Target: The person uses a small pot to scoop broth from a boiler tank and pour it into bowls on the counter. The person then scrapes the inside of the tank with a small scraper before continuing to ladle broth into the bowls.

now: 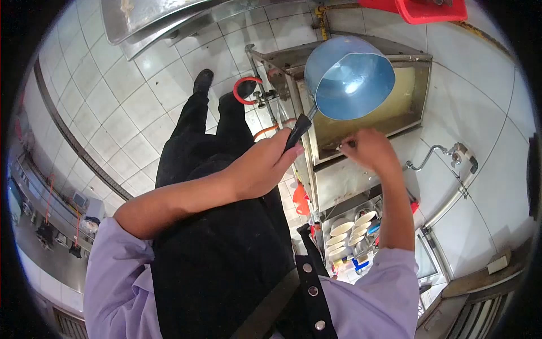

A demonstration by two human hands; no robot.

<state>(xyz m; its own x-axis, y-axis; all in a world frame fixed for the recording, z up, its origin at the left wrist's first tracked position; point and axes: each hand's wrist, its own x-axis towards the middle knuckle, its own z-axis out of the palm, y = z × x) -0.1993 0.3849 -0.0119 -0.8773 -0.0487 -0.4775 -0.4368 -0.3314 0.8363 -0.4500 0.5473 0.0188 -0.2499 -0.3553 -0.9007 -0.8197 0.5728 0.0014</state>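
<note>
My left hand (265, 161) is wrapped around the black handle of a deep, bluish saucepan (353, 79). The pan tilts over a metal tank (424, 59), with its open mouth facing right and down. Inside the tank lies a yellowish, cloudy liquid (407, 93). Over the tank's near corner is my right hand (370, 150), its fingers drawn together around something small that I cannot make out. A dark patch shows by the fingertips, which are apart from the pan.
A red-handled valve (248, 90) sits on pipes left of the tank. To the right, a curved faucet (423, 158) comes off the tiled wall. Several pale oval containers (341, 229) stand below the tank. A red basin (432, 10) and a metal counter (152, 17) are at the top.
</note>
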